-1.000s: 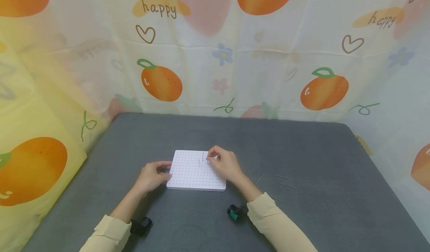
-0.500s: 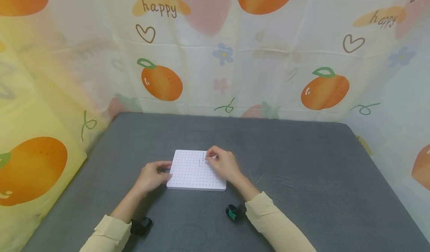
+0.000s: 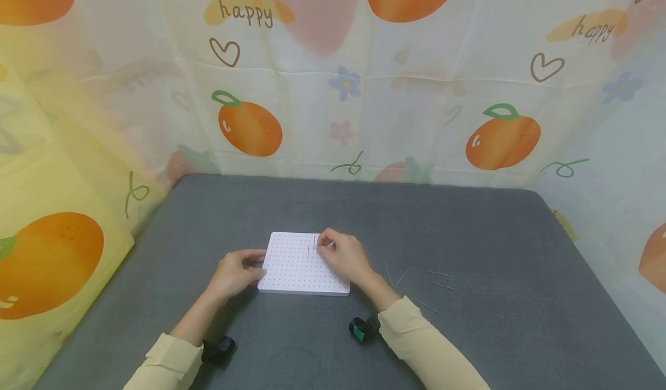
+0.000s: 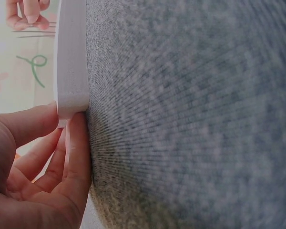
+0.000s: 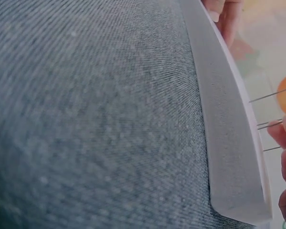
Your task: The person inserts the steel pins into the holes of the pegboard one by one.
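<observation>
A white board with rows of small holes (image 3: 296, 274) lies on the dark grey table. My left hand (image 3: 234, 274) grips its left edge, thumb at the top rim and fingers against the side, as the left wrist view shows. Over the far right part of the board, my right hand (image 3: 347, 258) pinches a thin metal pin (image 5: 270, 125) between thumb and fingertip, close above the holes. Other thin pins (image 5: 271, 94) stand upright in the board beside those fingertips. The right palm and wrist cover the board's right edge in the head view.
Several loose metal pins (image 3: 446, 287) lie on the table (image 3: 499, 234) to the right of the board, some close to the right forearm. A black strap device (image 3: 218, 351) sits at the left wrist, another (image 3: 364, 328) at the right. A fruit-print curtain (image 3: 406, 112) hangs behind the table.
My right hand has shifted slightly left and lower over the board, its fingertips still together. The left hand and the board have stayed in place.
</observation>
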### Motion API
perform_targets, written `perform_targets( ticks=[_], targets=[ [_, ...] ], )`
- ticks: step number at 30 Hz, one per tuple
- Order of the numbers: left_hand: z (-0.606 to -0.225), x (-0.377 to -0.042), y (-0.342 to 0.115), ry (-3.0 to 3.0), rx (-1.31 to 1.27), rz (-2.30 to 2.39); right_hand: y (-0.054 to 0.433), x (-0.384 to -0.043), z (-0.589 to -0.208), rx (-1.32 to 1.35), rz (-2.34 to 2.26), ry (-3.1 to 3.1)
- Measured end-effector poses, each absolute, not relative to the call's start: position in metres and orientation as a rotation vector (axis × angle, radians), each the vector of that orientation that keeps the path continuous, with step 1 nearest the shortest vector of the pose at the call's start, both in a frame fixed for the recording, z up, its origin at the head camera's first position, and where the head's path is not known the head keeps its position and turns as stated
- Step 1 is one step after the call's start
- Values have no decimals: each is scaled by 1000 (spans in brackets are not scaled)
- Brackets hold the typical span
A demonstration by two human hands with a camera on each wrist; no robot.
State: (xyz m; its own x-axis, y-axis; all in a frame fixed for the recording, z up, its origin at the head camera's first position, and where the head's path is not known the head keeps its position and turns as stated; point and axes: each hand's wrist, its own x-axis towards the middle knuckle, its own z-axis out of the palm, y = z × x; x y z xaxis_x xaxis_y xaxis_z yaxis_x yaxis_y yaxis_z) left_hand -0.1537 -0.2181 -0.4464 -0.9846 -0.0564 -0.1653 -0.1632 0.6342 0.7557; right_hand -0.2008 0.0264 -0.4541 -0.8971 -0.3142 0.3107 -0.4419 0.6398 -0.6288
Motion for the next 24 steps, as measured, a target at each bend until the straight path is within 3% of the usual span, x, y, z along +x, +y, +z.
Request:
perform_targets(
  ticks=[24],
  targets=[
    [-447,-153,-218,2727,-177,1267,40,-202,-449,689,953,-2758]
  ],
)
